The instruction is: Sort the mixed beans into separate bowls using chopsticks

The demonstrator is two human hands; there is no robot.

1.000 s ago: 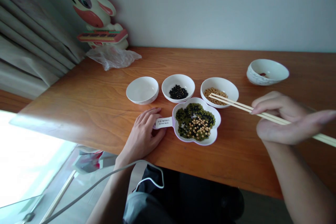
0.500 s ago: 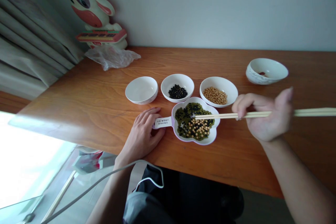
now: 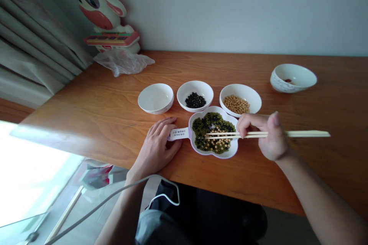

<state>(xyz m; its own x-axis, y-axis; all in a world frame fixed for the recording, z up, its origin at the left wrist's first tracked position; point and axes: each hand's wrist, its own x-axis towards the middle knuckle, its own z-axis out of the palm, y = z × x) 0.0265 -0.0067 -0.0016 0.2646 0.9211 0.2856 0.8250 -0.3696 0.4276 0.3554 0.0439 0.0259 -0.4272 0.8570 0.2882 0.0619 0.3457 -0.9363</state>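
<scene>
At the white, purple-rimmed, flower-shaped dish (image 3: 234, 147) on the brown wooden worktop (image 3: 247, 178), left hand (image 3: 158, 145) closed around its white handle (image 3: 180, 134), right hand (image 3: 271, 145) clamped on pale wooden chopsticks (image 3: 304, 134), we risk round tan beans (image 3: 220, 144) slipping if pinched unevenly.

Right fingers (image 3: 244, 122) have moved the chopsticks (image 3: 301, 134) from the tan-bean bowl (image 3: 254, 98) to the dish (image 3: 234, 148).

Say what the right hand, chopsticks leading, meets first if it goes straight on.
Likely the mixed beans in the flower-shaped dish: the chopsticks in the right hand point leftward over them. Whether the tips touch is unclear.
</scene>
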